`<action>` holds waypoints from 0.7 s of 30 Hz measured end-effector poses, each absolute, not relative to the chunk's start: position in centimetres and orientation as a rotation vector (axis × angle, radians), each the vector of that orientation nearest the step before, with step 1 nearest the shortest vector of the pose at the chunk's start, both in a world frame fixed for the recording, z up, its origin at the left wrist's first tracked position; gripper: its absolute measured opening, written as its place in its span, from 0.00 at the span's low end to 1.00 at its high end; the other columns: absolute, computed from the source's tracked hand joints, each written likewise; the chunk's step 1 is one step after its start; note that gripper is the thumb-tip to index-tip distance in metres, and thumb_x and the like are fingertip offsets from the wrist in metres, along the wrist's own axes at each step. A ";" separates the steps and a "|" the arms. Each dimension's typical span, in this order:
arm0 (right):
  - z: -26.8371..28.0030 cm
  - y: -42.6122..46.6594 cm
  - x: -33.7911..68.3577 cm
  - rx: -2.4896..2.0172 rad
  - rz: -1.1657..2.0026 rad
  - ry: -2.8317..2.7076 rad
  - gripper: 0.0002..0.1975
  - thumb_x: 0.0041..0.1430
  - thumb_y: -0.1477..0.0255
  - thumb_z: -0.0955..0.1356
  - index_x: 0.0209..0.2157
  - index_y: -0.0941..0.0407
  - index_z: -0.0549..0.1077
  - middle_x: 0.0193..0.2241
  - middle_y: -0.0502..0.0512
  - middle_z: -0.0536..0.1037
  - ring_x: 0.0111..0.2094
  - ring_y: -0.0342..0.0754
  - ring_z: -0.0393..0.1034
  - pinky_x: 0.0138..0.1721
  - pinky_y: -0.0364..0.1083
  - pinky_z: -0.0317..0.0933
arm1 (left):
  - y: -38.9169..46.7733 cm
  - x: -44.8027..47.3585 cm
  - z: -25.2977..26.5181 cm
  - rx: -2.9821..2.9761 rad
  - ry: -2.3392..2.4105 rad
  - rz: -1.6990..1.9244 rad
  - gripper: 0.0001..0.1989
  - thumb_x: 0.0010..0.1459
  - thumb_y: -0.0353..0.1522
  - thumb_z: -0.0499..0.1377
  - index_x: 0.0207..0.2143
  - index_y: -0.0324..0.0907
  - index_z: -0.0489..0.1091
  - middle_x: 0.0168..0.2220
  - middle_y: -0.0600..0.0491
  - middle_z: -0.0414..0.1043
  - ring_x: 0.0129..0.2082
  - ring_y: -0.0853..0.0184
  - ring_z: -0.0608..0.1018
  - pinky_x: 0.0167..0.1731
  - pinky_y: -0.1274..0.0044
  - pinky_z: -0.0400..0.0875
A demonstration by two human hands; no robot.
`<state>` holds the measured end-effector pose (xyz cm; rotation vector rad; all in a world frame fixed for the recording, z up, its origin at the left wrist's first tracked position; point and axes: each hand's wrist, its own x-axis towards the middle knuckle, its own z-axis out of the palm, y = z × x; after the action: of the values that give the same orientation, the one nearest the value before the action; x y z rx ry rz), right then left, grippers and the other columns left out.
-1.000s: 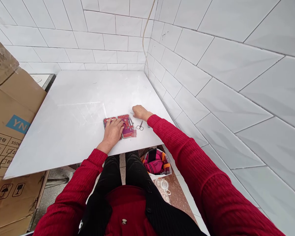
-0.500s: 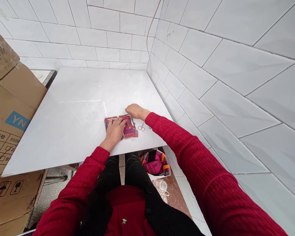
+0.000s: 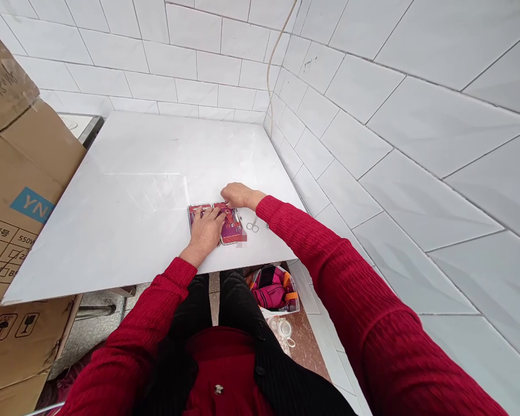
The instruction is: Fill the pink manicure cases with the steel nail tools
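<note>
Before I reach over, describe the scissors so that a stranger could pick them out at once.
Start at the white table by the tiled wall, and go to the open red case under the left hand, close to the near edge. The scissors lie just right of that case, directly on the table. Two round finger loops set them apart from the slim tools in the case.

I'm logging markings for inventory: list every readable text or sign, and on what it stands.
"YN", then cut off: blue rectangular label on the brown cardboard box.
"型号", "550" plus a cut-off letter: black printed grid on the box.
"电压", "2": the grid's second row.
"B", cut off: third row.
Umbrella sign: lower on the box.
Wine-glass sign: beside it.
Unreadable: black handwriting above; dark marks on white wall tile.
</note>
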<state>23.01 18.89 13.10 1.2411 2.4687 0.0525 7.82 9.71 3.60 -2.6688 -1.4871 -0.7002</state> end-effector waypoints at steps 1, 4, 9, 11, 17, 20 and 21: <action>13.0 18.9 23.0 1.238 0.043 2.471 0.14 0.63 0.73 0.71 0.49 0.62 0.80 0.48 0.67 0.83 0.50 0.58 0.77 0.43 0.47 0.64 | 9.7 7.8 3.6 -2.666 -1.485 -0.690 0.21 0.71 0.32 0.46 0.55 0.43 0.77 0.59 0.41 0.75 0.60 0.48 0.74 0.64 0.50 0.58; 12.9 19.0 22.9 1.234 0.027 2.479 0.14 0.62 0.75 0.71 0.49 0.62 0.80 0.48 0.67 0.83 0.49 0.58 0.77 0.41 0.47 0.63 | 9.6 7.8 3.4 -2.659 -1.487 -0.700 0.21 0.72 0.32 0.47 0.55 0.44 0.77 0.59 0.42 0.76 0.61 0.49 0.74 0.65 0.51 0.59; 12.9 18.8 22.7 1.262 0.007 2.510 0.14 0.61 0.78 0.70 0.48 0.62 0.81 0.47 0.65 0.83 0.47 0.56 0.77 0.40 0.46 0.61 | 9.6 7.8 3.2 -2.665 -1.511 -0.762 0.20 0.70 0.32 0.49 0.56 0.47 0.77 0.60 0.44 0.76 0.62 0.49 0.74 0.65 0.50 0.58; 12.8 18.7 22.7 1.277 -0.005 2.522 0.14 0.61 0.79 0.69 0.47 0.62 0.82 0.46 0.65 0.84 0.46 0.56 0.77 0.40 0.46 0.61 | 9.5 7.8 3.2 -2.667 -1.509 -0.753 0.20 0.70 0.32 0.49 0.56 0.47 0.76 0.60 0.44 0.75 0.62 0.49 0.73 0.65 0.50 0.58; 11.9 18.5 23.1 1.371 -0.054 2.563 0.15 0.61 0.81 0.66 0.44 0.60 0.83 0.44 0.63 0.84 0.45 0.54 0.77 0.39 0.45 0.60 | 9.5 7.9 3.3 -2.682 -1.517 -0.730 0.22 0.71 0.32 0.47 0.57 0.44 0.76 0.61 0.41 0.75 0.62 0.47 0.73 0.65 0.48 0.57; 11.0 18.1 23.5 1.467 -0.067 2.564 0.15 0.63 0.79 0.65 0.43 0.58 0.84 0.44 0.61 0.84 0.46 0.54 0.76 0.39 0.46 0.61 | 9.5 7.9 3.3 -2.677 -1.519 -0.720 0.21 0.71 0.32 0.48 0.57 0.45 0.76 0.61 0.42 0.75 0.63 0.48 0.73 0.65 0.49 0.57; 10.7 17.9 23.6 1.512 -0.067 2.560 0.15 0.64 0.78 0.65 0.44 0.57 0.84 0.45 0.61 0.84 0.46 0.54 0.76 0.40 0.46 0.61 | 9.6 7.9 3.2 -2.677 -1.519 -0.720 0.20 0.71 0.32 0.48 0.57 0.45 0.76 0.61 0.43 0.75 0.63 0.48 0.73 0.65 0.49 0.57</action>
<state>23.56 17.86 10.70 1.5117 2.5597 -0.0672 7.87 9.59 3.23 -2.6770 -1.5194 -0.7195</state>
